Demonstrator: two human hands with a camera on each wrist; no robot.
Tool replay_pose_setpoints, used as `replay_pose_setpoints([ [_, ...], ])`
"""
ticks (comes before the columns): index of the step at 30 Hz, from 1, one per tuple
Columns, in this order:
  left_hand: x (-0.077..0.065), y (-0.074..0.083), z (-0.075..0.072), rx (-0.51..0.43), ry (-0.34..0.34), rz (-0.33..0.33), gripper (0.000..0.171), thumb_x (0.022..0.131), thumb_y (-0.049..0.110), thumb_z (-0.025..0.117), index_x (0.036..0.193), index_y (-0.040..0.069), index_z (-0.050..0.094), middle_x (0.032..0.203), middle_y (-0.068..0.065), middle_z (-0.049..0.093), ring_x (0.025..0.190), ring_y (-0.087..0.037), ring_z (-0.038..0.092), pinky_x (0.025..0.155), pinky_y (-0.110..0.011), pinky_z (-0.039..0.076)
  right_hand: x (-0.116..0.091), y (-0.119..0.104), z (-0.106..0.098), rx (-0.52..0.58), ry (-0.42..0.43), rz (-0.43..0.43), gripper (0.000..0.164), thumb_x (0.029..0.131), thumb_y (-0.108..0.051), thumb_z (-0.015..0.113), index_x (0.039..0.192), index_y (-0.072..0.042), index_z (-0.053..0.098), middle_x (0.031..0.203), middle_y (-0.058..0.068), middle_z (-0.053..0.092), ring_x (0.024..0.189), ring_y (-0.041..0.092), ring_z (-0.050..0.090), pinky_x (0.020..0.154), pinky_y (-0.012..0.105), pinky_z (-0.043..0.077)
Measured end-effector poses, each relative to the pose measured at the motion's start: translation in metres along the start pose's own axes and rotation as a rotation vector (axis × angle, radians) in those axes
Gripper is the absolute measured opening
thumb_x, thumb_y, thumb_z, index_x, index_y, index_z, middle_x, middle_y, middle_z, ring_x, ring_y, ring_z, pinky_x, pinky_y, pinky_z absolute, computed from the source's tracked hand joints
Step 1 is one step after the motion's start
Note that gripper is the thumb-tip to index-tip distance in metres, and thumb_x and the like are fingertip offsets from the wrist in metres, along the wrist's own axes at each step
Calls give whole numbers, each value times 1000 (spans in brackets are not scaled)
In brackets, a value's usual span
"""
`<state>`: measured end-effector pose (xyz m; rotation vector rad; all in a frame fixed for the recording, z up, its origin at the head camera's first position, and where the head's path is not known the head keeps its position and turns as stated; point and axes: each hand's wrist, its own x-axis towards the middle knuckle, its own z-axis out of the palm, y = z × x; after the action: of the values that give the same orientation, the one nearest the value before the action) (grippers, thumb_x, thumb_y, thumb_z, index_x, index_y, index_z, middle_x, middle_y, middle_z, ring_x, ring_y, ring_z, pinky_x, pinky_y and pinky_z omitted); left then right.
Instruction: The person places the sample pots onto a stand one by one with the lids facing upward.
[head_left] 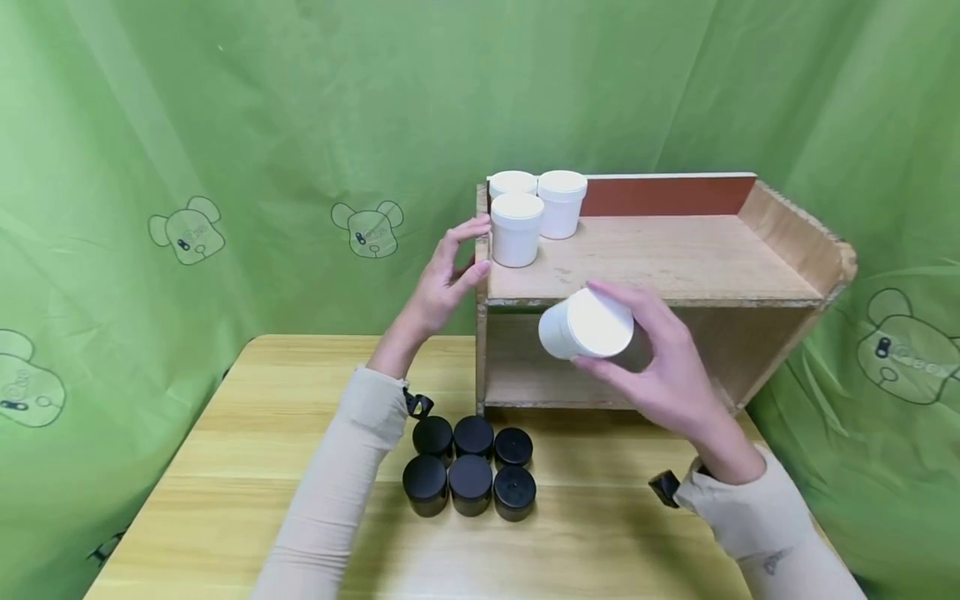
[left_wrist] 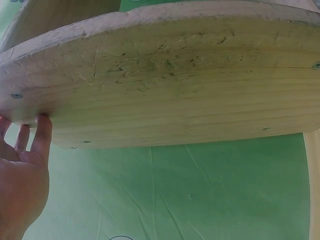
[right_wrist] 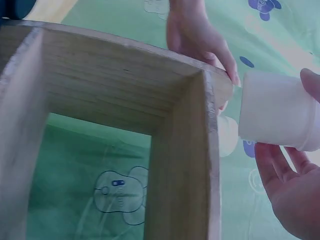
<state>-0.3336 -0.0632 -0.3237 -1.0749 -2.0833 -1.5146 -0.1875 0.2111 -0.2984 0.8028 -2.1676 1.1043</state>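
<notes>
In the head view my right hand grips a white lidded tub in front of the wooden shelf's upper board, its lid tilted toward the camera. The right wrist view has the same tub lying sideways between thumb and fingers. My left hand rests its fingertips against the shelf's left side panel, thumb at the front edge; the left wrist view has its fingers touching that panel. Three white tubs stand grouped at the left end of the upper board.
Several black-lidded jars stand in two rows on the wooden table, in front of the shelf's left corner. The shelf has a raised right side and a lower compartment. Green curtain hangs behind.
</notes>
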Motion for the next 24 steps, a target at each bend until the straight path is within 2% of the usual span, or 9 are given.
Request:
replay_pose_setpoints([
  [5, 0, 1, -1, 2, -1, -1, 52, 101, 31, 53, 150, 18, 41, 167, 1, 32, 156, -17, 28, 116, -58, 47, 24, -2, -2, 89, 39, 54, 82, 74, 11, 84, 148, -9, 55, 135, -8, 58, 119, 10, 55, 100, 12, 48],
  [9, 0, 0, -1, 2, -1, -1, 52, 101, 31, 54, 150, 18, 41, 167, 1, 32, 155, -17, 28, 115, -57, 48, 44, 3, -4, 133, 73, 107, 78, 80, 9, 80, 151, -12, 53, 138, -5, 57, 118, 13, 55, 101, 14, 49],
  [16, 0, 1, -1, -4, -4, -11, 53, 101, 33, 54, 150, 19, 41, 168, 3, 32, 155, -16, 28, 116, -57, 47, 76, 26, -3, 86, 130, 196, 74, 86, -6, 81, 152, -23, 52, 134, -3, 53, 118, 9, 51, 104, 16, 49],
  [24, -2, 0, -1, 9, -2, -10, 55, 100, 37, 54, 150, 18, 41, 167, 3, 32, 155, -16, 29, 116, -57, 47, 100, 45, 4, 37, 112, 248, 73, 87, -15, 83, 153, -20, 51, 146, 5, 52, 123, 10, 50, 103, 20, 50],
])
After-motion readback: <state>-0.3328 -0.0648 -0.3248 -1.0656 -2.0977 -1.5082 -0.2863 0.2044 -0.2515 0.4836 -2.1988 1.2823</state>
